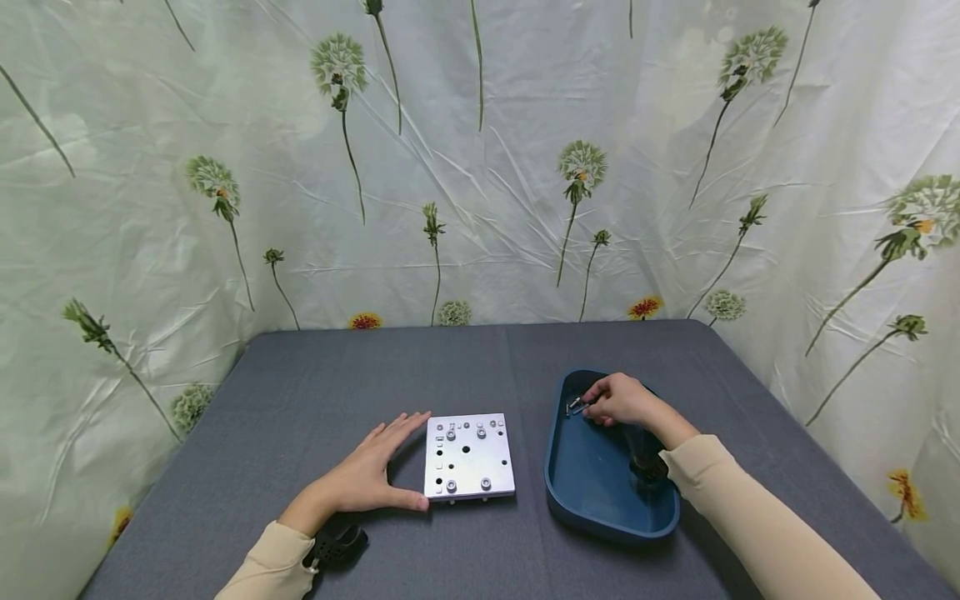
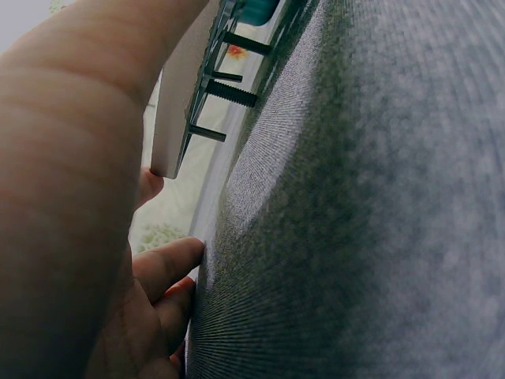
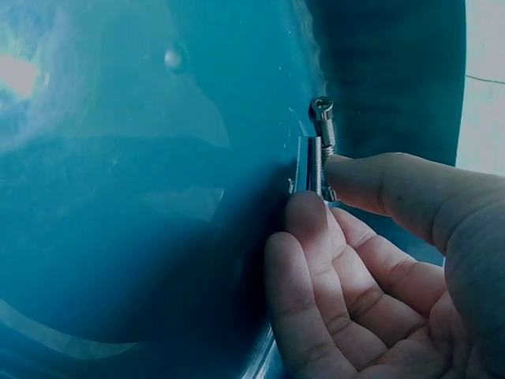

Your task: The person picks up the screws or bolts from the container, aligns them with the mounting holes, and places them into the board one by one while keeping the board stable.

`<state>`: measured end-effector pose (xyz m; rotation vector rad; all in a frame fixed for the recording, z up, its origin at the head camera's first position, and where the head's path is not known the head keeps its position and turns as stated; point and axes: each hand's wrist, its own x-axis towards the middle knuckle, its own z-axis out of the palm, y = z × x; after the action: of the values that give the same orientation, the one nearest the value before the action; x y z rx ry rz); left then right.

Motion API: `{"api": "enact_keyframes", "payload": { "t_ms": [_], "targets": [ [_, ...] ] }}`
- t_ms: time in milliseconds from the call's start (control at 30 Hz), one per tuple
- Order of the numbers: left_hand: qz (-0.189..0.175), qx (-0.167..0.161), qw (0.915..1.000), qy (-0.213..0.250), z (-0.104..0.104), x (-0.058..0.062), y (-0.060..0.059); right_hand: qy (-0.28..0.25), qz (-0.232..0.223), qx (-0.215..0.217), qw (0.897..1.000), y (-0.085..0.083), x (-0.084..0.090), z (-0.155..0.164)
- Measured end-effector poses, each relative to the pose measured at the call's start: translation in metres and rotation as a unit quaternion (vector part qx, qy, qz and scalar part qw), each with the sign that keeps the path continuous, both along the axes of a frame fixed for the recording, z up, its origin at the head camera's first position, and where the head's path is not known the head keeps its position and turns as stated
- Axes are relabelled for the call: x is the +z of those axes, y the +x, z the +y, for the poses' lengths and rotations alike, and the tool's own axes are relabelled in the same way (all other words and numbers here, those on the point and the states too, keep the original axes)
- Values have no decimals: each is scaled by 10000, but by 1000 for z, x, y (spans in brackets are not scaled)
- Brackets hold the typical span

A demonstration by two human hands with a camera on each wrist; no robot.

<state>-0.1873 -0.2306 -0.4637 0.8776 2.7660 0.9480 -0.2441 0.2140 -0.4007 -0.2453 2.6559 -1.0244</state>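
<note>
My left hand [image 1: 375,468] spreads wide at the left side of a silver metal plate [image 1: 476,467], thumb at its near corner and index fingertip at its far corner. Holes and several socket-head screws dot the plate's top. In the left wrist view, threaded screw shafts [image 2: 231,93] stick out from its underside. Inside a blue bin [image 1: 553,483], my right hand [image 1: 624,402] reaches to the far left corner, thumb and index finger pinching at a small cluster of metal screws [image 3: 322,118]. The fingertips partly hide the screws.
Dark grey cloth [image 1: 337,375] covers the table. Behind it hangs a pale curtain [image 1: 495,208] with dandelion prints. The bin's raised wall surrounds my right hand. A black wrist device [image 1: 339,546] sits at my left wrist.
</note>
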Motion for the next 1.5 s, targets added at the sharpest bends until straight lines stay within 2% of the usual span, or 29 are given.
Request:
{"api": "enact_keyframes", "payload": {
  "t_ms": [700,967,1500],
  "targets": [
    [3,-21,10000,0,0,0,0,10,-219,-61,9997,6,0,0],
    [16,-37,10000,13,0,1,1,299,-227,-25,9993,8,4,2],
    [-23,-13,10000,15,0,2,1,469,-236,-60,9986,10,6,2]
  ]
}}
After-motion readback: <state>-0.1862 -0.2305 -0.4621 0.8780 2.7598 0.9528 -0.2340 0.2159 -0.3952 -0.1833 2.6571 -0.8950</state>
